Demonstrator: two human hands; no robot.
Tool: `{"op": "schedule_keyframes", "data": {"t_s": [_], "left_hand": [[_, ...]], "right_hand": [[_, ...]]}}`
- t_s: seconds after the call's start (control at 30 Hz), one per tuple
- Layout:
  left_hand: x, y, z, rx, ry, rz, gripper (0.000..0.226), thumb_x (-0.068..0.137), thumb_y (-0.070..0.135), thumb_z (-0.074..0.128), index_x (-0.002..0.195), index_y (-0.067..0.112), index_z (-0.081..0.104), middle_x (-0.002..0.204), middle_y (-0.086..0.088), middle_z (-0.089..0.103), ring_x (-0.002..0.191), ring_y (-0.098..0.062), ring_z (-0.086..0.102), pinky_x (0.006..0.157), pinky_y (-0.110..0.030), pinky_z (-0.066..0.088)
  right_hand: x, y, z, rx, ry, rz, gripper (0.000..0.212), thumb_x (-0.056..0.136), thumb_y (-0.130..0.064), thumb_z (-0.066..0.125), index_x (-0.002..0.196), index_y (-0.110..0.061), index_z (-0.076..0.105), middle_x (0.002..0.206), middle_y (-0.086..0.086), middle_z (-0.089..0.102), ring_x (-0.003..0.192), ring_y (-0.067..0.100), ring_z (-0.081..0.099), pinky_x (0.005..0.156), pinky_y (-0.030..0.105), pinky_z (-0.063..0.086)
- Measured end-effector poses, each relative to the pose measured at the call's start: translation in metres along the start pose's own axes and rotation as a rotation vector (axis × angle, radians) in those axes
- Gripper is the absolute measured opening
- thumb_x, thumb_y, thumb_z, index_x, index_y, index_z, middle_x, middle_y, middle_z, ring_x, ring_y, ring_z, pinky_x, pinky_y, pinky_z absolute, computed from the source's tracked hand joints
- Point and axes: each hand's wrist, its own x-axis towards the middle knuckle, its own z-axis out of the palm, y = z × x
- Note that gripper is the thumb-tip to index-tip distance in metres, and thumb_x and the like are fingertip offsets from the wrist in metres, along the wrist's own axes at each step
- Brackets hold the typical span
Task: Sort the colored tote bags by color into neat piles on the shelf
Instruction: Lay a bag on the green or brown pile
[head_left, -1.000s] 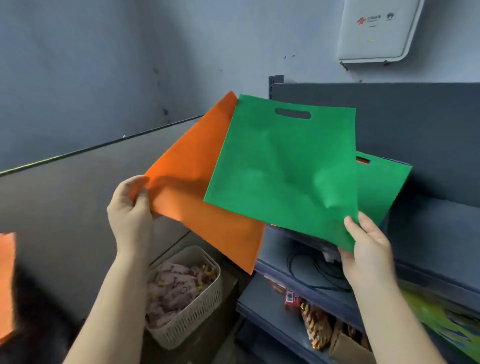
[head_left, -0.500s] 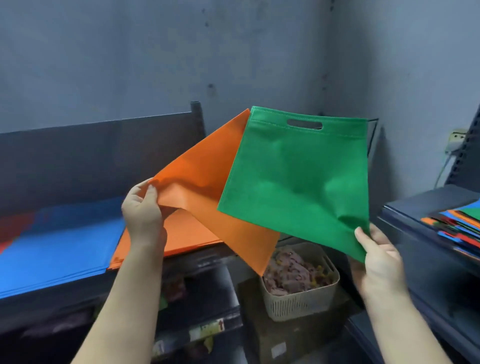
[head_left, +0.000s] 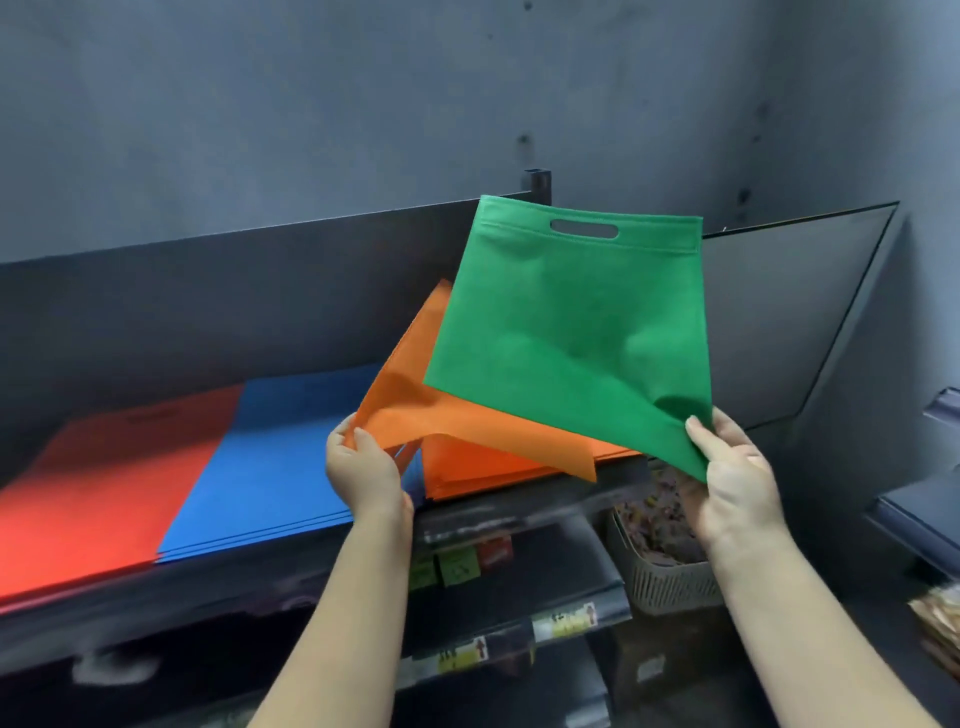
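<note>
— So what's different from a second ago?

— The view has swung away from the right-hand shelving, where the mixed stack lay, to the sorting shelf (head_left: 519, 512). Both bags came along. The left hand (head_left: 366, 470) pinches a corner of the orange tote bag (head_left: 415, 410) between thumb and curled fingers; the right hand (head_left: 732, 478) pinches the lower corner of the green tote bag (head_left: 571, 332), which stands up above that hand with its cut-out handle at the top.

— And where do they sit relative to the piles?

— Just beyond and to the right of the left hand lies the orange pile (head_left: 498, 467), and the held orange bag droops over it. To that hand's left is the blue pile (head_left: 280, 457), and further left the red pile (head_left: 104, 483).

— Meaning?

— I judge the orange bag is about to land on its matching pile. I see no green pile on this shelf, so the green bag probably starts a new one.

— Anything readable?

— Not really. Price labels (head_left: 563, 626) run along the lower shelf edges, yellow-green with small red figures, but the print is too small and blurred to read. Below the right hand stands a pale plastic basket (head_left: 660, 587) of wrapped items; no brand is legible.
</note>
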Motion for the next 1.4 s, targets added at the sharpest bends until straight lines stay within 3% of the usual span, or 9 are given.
{"op": "schedule_keyframes", "data": {"t_s": [0.13,0.23,0.43,0.5,0.6,0.77,1.0,1.23,1.4], "left_hand": [[-0.01,-0.018,0.002,0.123,-0.043,-0.054,0.022,0.102,0.014,0.035,0.113,0.019,0.053,0.1,0.0,0.054,0.096,-0.026,0.057,0.084,-0.047,0.055],[-0.019,-0.023,0.009,0.141,-0.077,-0.06,0.024,0.102,0.014,0.035,0.12,0.017,0.051,0.109,-0.004,0.054,0.101,-0.025,0.056,0.089,-0.046,0.053],[-0.023,-0.024,0.014,0.386,-0.309,-0.05,0.012,0.095,0.004,0.046,0.095,0.008,0.058,0.093,-0.009,0.056,0.071,-0.012,0.055,0.046,-0.016,0.049],[-0.023,-0.02,0.011,0.435,-0.336,-0.052,0.011,0.094,0.006,0.051,0.096,0.002,0.061,0.101,-0.015,0.056,0.078,-0.019,0.058,0.055,-0.021,0.054],[-0.021,-0.01,0.0,0.601,-0.309,0.086,0.042,0.095,0.018,0.055,0.133,0.002,0.049,0.128,-0.013,0.054,0.11,-0.028,0.058,0.084,-0.042,0.055],[-0.025,0.032,-0.021,0.284,-0.243,0.129,0.033,0.1,0.035,0.043,0.122,0.015,0.056,0.114,-0.001,0.06,0.102,-0.018,0.062,0.064,-0.03,0.055],[-0.033,0.081,-0.074,-0.071,-0.404,0.15,0.045,0.084,0.052,0.044,0.109,0.018,0.062,0.097,0.001,0.071,0.085,-0.014,0.067,0.064,-0.026,0.056],[-0.004,0.104,-0.177,0.17,-0.174,0.2,0.011,0.092,0.012,0.055,0.097,0.019,0.062,0.074,0.006,0.073,0.062,-0.011,0.068,0.04,-0.027,0.05],[0.028,0.127,-0.277,0.28,-0.079,0.217,0.018,0.091,0.007,0.058,0.104,0.019,0.06,0.08,0.002,0.075,0.065,-0.014,0.07,0.05,-0.029,0.055]], "right_hand": [[0.003,0.004,0.016,0.012,-0.044,0.02,0.025,0.095,0.003,0.047,0.091,-0.015,0.064,0.07,-0.003,0.073,0.061,0.008,0.069,0.051,0.017,0.053],[0.011,0.001,0.02,0.032,-0.072,0.043,0.026,0.095,0.004,0.046,0.089,-0.015,0.064,0.069,-0.003,0.073,0.061,0.008,0.069,0.051,0.017,0.053],[0.028,-0.008,0.018,0.007,-0.133,0.065,0.024,0.095,0.003,0.047,0.091,-0.014,0.063,0.068,-0.004,0.072,0.061,0.007,0.069,0.052,0.018,0.054],[0.033,-0.009,0.019,0.007,-0.158,0.078,0.024,0.095,0.003,0.046,0.09,-0.014,0.063,0.066,-0.004,0.072,0.059,0.006,0.068,0.05,0.017,0.053],[0.039,-0.006,0.022,0.019,-0.202,0.106,0.025,0.095,0.004,0.046,0.09,-0.014,0.063,0.068,-0.003,0.073,0.061,0.007,0.069,0.052,0.018,0.054],[0.039,0.011,0.038,0.028,-0.304,0.17,0.024,0.095,0.003,0.047,0.093,-0.014,0.064,0.074,-0.002,0.074,0.067,0.008,0.07,0.055,0.019,0.055],[0.011,0.057,0.074,0.003,-0.438,0.235,0.025,0.094,0.003,0.049,0.098,-0.016,0.064,0.081,-0.003,0.075,0.074,0.008,0.071,0.06,0.018,0.055],[-0.049,0.108,0.127,-0.039,-0.529,0.261,0.024,0.093,0.003,0.051,0.097,-0.016,0.065,0.085,-0.002,0.075,0.08,0.01,0.072,0.065,0.019,0.056],[-0.124,0.159,0.173,-0.063,-0.595,0.281,0.026,0.094,0.004,0.049,0.095,-0.016,0.066,0.083,-0.004,0.075,0.076,0.008,0.07,0.068,0.019,0.056]]}}
